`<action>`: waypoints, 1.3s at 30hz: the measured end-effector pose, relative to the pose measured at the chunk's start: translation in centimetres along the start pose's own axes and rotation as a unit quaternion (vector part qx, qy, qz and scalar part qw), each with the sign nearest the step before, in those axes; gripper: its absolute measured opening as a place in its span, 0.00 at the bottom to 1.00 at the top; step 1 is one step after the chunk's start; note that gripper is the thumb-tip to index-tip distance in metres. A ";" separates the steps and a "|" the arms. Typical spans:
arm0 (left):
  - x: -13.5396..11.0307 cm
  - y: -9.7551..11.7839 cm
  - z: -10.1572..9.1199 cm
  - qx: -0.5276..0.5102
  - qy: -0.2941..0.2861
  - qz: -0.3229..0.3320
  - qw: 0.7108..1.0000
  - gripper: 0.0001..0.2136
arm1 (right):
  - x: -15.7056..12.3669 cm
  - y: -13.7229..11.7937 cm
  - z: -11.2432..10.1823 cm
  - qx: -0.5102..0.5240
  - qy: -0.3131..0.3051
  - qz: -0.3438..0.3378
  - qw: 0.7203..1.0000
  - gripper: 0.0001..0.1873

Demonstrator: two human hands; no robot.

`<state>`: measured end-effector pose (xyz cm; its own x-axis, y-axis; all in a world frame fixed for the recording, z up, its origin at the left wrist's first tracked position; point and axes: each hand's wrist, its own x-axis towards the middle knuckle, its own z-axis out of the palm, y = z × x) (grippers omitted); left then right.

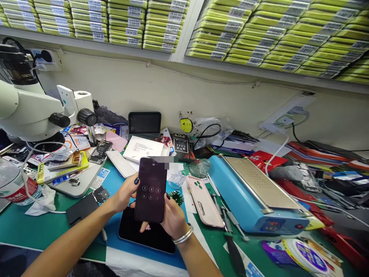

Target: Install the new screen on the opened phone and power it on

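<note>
I see a black phone point(150, 190) held up over the middle of the bench point(17, 227), close to its front edge. The left hand point(124, 195) is wrapped around the phone's left side, with the thumb on its edge. The right hand point(173, 217) cups the bottom right corner, fingers closed on it. The screen is smooth and shiny, with round number buttons glowing on it.

Right under the phone lies a flat dark tablet point(144, 236) with round corners. Just to its right lie a pink phone case point(203, 200) and thin metal tools point(227, 223). Further right sits a long blue machine point(239, 200) with a flat metal top. At the left edge a big white microscope point(25, 107) hangs over a heap of papers and small parts. Near the back edge stands a small dark screen point(144, 123). Rows of yellow-green boxes point(127, 23) fill the shelves above.
</note>
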<state>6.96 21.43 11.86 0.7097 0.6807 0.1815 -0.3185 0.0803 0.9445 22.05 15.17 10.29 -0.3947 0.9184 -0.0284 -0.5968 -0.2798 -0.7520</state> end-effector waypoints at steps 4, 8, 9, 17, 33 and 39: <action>0.0 0.0 0.0 -0.006 0.006 -0.004 1.000 0.28 | 0.0 0.0 0.0 -0.004 0.007 -0.001 1.000 0.36; 0.0 0.2 0.1 0.000 0.015 -0.007 1.000 0.29 | 0.0 -0.1 0.1 -0.014 0.012 -0.001 1.000 0.39; -0.1 0.2 0.1 0.006 0.016 -0.007 1.000 0.30 | 0.0 -0.1 0.2 -0.016 0.010 -0.003 1.000 0.39; -0.2 0.0 0.0 0.017 0.013 0.000 1.000 0.29 | 0.0 0.1 0.2 -0.024 0.009 -0.030 0.999 0.37; 0.4 0.2 0.1 -0.058 0.077 -0.034 0.995 0.35 | -0.1 0.2 0.2 -0.018 0.026 -0.011 0.999 0.33; 0.5 0.1 0.1 -0.060 0.068 -0.030 0.995 0.34 | -0.1 0.1 0.0 -0.035 0.004 -0.028 0.999 0.34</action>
<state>7.35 21.67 12.02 0.6409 0.7636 0.0787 -0.3560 0.2047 0.9118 22.00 15.07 10.21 -0.3568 0.9341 0.0099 -0.5677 -0.2084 -0.7964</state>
